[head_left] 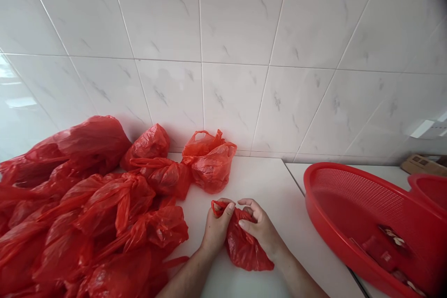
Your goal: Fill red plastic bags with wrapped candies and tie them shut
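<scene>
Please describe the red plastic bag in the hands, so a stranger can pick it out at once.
On the white counter below the white tiled wall, a big heap of red plastic bags lies at left and a red perforated plastic basket at right. Between them, the left hand and right hand pinch one small crumpled red plastic bag. Only it is held, apart from the heap.

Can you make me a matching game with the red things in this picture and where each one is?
Things:
1. small red plastic bag
2. heap of tied red plastic bags
3. red mesh basket

Places:
A. at the far right
B. held between the left hand and the right hand
C. piled at the left

Right pairs: 1-B, 2-C, 3-A
</scene>
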Demonstrator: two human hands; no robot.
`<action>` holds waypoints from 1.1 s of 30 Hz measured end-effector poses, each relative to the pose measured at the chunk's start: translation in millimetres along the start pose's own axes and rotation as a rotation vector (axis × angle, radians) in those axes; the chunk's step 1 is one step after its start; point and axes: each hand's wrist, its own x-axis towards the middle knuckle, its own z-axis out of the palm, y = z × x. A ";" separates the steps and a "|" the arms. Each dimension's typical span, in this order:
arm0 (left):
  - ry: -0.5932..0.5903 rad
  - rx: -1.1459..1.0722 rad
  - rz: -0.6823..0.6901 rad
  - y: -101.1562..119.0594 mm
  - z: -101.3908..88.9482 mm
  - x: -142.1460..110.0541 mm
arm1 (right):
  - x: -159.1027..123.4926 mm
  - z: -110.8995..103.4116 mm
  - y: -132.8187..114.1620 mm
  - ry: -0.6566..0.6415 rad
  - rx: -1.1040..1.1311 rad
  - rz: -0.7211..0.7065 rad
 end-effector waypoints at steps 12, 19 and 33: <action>-0.008 0.282 0.124 3.4 4.7 -13.9 | -0.7 2.2 -3.5 0.293 -0.255 -0.020; 0.015 0.387 0.295 -2.4 -1.8 -6.2 | 1.4 -12.5 -11.5 0.275 -0.043 -0.070; 0.228 0.458 0.433 -1.2 -15.8 4.3 | 10.3 -37.1 -6.2 0.514 -0.180 -0.066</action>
